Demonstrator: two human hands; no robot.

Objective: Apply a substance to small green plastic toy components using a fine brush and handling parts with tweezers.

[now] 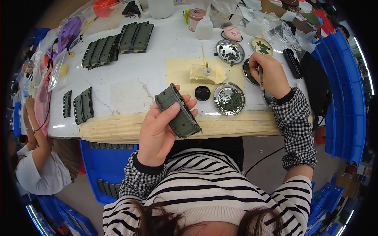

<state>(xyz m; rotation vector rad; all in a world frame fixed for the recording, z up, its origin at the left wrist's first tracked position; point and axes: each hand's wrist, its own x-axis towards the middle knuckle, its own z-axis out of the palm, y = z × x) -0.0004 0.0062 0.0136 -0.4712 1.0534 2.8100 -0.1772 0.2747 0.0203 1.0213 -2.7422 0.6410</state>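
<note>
My left hand (156, 131) grips a dark green curved panel (175, 106) with studded edges, tilted, above the table's front edge. The thumb lies across its face and the fingers wrap behind it. At the right, my right hand (272, 74) pinches a pair of tweezers (260, 74), pointing down beside a dark round dish (247, 70); the hand covers part of that dish. Near it are a metal dish of small green pieces (229, 103), another metal dish (230, 57) and a pale dish with green pieces (262, 48). A small black lid (202, 93) sits between my hands.
More green panels (136, 37) stand at the back left, with smaller ones (83, 106) nearer. A paper-wrapped block (206, 72) holds a small pot and stick. White bottles (204, 28) stand behind. A blue bin (342, 94) rises at right; another person's arm (39, 145) is at left.
</note>
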